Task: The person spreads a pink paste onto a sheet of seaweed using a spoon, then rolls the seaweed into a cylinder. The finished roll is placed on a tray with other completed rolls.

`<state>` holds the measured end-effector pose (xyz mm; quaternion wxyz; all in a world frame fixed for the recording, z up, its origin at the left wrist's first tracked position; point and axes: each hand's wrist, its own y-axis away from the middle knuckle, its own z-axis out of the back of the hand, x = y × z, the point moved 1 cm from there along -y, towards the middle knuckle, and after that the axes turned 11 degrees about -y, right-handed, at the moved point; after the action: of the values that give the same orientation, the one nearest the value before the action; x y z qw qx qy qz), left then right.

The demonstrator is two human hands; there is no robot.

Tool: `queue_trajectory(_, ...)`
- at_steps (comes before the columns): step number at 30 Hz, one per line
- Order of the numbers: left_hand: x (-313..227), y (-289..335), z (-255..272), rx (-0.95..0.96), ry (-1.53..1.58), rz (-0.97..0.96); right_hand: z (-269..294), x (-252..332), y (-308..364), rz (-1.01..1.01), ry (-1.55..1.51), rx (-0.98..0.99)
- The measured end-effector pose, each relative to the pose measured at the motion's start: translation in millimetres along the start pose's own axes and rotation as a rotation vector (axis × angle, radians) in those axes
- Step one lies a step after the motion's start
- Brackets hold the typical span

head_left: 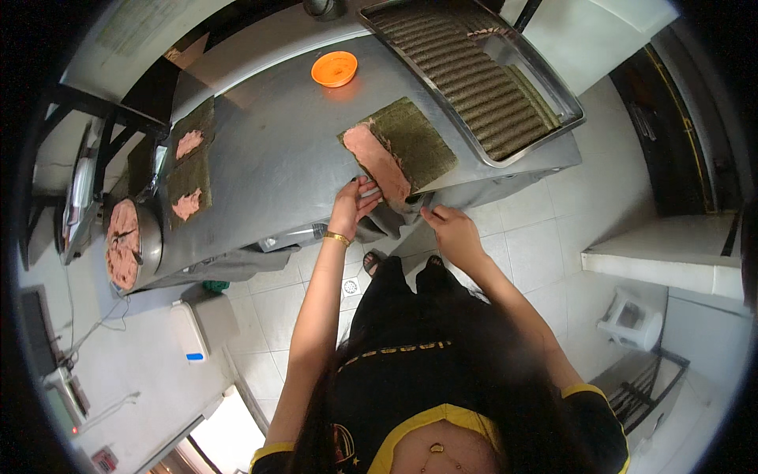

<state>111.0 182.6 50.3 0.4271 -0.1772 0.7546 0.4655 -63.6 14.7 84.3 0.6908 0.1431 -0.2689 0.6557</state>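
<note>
A dark green seaweed sheet (422, 142) lies at the near edge of the steel table, with a thick band of pink paste (375, 160) spread along its left side. At the sheet's near left corner is my left hand (352, 208), palm partly up and fingers apart, beside the end of the paste. My right hand (455, 235) is closed just off the table edge, close to the near end of the band. A small dark shape shows by its fingertips, too unclear to name. Whether the left fingertips touch the sheet I cannot tell.
A metal tray (493, 162) with rows of dark green rolls (466, 79) stands at the right. An orange bowl (334, 69) sits farther back. On the left are two seaweed sheets (193, 162) with pink lumps and a metal pot (150, 245) of pink paste holding a utensil.
</note>
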Motion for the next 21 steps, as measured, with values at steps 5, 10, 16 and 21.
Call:
queue_trajectory(5, -7, -8, 14, 0.114, -0.005, 0.001, 19, 16, -30, -0.254, -0.201, -0.127)
queue_trajectory(10, -12, -14, 22, 0.199, -0.025, -0.007, 5, 0, -62, -0.376, -0.135, -0.221)
queue_trajectory(16, -11, -25, 27, 0.280, -0.038, -0.022, -9, 20, -58, -0.307, 0.132, -0.120)
queue_trajectory(21, -8, -28, 31, 0.322, -0.050, -0.054, -5, 42, -41, -0.141, 0.306, -0.030)
